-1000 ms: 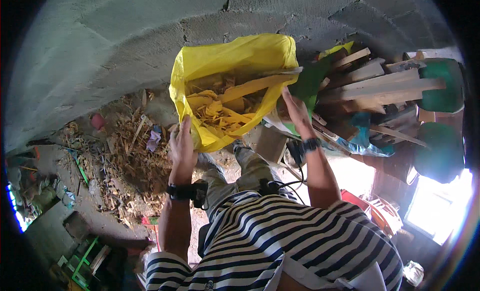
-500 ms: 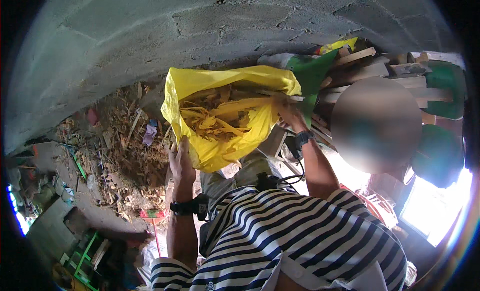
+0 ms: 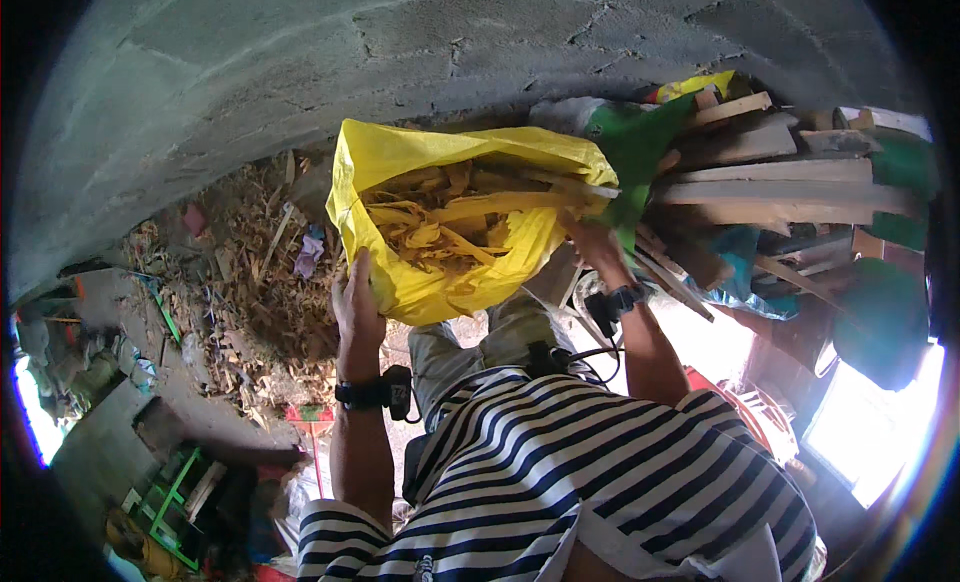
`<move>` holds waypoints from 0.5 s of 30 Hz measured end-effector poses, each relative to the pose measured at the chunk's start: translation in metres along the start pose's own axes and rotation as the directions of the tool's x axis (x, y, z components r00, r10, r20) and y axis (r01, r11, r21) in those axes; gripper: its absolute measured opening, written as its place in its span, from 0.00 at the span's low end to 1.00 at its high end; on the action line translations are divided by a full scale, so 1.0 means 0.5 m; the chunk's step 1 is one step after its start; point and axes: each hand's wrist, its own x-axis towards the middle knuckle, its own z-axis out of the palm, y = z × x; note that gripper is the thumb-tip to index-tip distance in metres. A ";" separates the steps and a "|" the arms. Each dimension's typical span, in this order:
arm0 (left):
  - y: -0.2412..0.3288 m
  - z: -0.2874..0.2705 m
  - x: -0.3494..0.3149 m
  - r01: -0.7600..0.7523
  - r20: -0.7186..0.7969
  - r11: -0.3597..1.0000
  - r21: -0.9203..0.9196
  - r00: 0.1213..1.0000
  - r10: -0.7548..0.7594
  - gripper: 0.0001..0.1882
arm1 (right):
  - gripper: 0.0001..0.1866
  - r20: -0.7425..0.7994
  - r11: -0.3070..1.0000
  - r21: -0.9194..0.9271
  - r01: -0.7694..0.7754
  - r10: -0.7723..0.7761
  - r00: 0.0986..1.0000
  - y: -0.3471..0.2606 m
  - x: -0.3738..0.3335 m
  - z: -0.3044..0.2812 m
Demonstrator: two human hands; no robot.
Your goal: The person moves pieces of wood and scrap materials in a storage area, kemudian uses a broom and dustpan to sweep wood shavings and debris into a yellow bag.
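Note:
A yellow sack hangs between my hands with its mouth open upward. Wood scraps and shavings fill it, some of them long flat strips. My left hand is closed on the sack's near left side, with the fingers partly hidden behind the fabric. At the right side of the mouth, my right hand grips the rim; its fingertips are partly hidden by the fabric and a little blurred.
Wood shavings lie heaped on the floor to the left, below a grey block wall. Stacked planks and a green sheet stand at the right. A green metal frame is at the lower left.
The sack, still held by both hands, sits slightly higher and further right in the picture. The whole view has shifted a little, and the planks at the right now show more fully.

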 end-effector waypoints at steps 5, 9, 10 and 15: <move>0.057 0.039 -0.021 -0.278 0.092 0.898 0.340 0.961 0.263 0.19 | 0.34 -0.136 0.944 -0.301 0.135 -0.182 0.974 -0.003 0.033 0.035; 0.087 0.028 -0.063 -0.275 0.113 0.844 0.461 0.961 0.251 0.19 | 0.34 -0.141 0.943 -0.293 0.160 -0.208 0.968 0.037 0.055 0.041; 0.077 0.021 -0.075 -0.500 0.220 0.459 0.735 0.816 0.535 0.18 | 0.36 -0.118 0.939 -0.321 0.123 -0.169 0.979 0.041 0.053 0.042; 0.073 0.044 -0.069 0.234 0.026 0.833 -0.502 0.966 -0.255 0.19 | 0.30 -0.078 0.997 -0.062 0.042 -0.047 0.996 0.032 0.021 0.059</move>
